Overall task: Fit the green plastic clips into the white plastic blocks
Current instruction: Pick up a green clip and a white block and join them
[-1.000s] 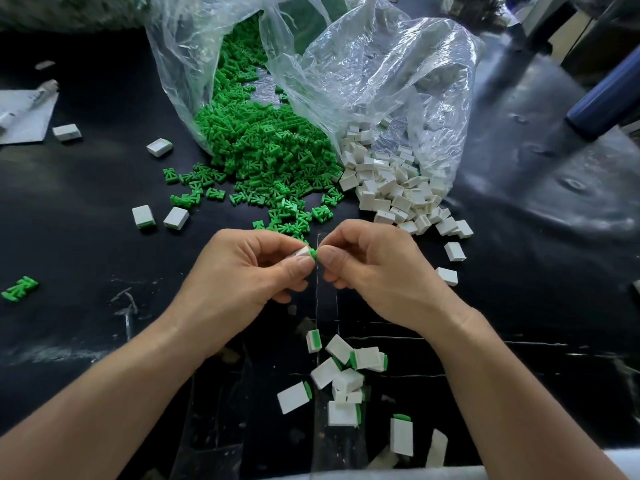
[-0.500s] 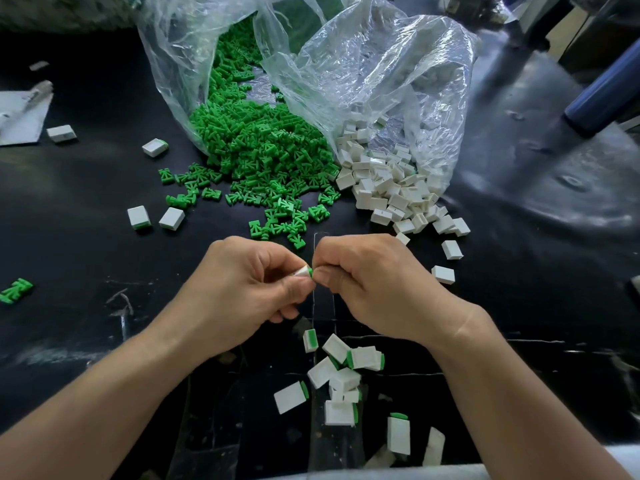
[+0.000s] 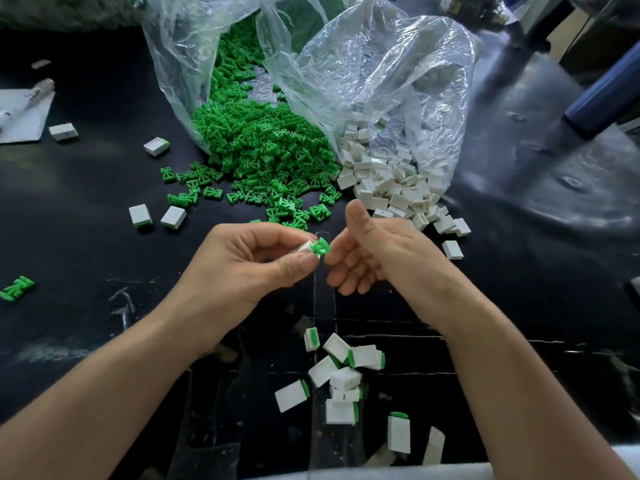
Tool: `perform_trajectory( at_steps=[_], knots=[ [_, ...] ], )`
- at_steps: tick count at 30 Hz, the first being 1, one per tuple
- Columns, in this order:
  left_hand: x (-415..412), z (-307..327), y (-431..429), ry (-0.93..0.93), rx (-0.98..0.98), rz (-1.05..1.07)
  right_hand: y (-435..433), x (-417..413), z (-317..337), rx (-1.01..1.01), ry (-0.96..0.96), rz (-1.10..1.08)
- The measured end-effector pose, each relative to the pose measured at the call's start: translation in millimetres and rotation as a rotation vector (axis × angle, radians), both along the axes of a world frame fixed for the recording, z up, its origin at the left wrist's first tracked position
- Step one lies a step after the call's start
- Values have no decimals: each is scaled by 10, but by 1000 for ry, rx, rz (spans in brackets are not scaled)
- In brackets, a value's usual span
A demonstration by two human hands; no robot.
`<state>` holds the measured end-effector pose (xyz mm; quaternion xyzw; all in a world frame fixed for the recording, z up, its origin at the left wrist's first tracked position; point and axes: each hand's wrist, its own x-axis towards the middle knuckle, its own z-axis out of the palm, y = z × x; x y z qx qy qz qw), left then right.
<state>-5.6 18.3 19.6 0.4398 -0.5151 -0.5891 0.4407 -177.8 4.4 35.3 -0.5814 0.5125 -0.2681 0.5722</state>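
Note:
My left hand (image 3: 242,271) pinches a white block (image 3: 304,246) between thumb and fingers, with a green clip (image 3: 320,246) sticking out of its right end. Just to the right, my right hand (image 3: 377,251) is off the clip, thumb raised, fingers loosely curled and holding nothing. A heap of green clips (image 3: 263,150) spills from a clear plastic bag (image 3: 381,64) beyond my hands. Beside it lies a heap of white blocks (image 3: 391,181). Several blocks with green clips fitted (image 3: 343,372) lie in a pile close to me.
The work surface is black (image 3: 86,237). A few stray blocks (image 3: 157,214) and a loose green clip (image 3: 17,287) lie to the left. A white sheet (image 3: 20,116) sits at the far left edge. A blue tube (image 3: 602,98) crosses the upper right.
My right hand has let go of the clip and drawn back to the right with the thumb lifted. The green clip now shows sticking out of the block in my left hand.

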Motion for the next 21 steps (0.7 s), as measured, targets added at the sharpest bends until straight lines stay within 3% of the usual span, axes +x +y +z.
perform_trajectory(
  at_steps=[5, 10, 21],
  knots=[
    [10, 6, 10, 42, -20, -43, 57, 187, -63, 274, -287, 164],
    [1, 45, 22, 127, -5, -96, 73, 241, -55, 379, -489, 204],
    [-17, 44, 45, 127, -86, -103, 134, 316, -133, 125, -294, 145]
  ],
)
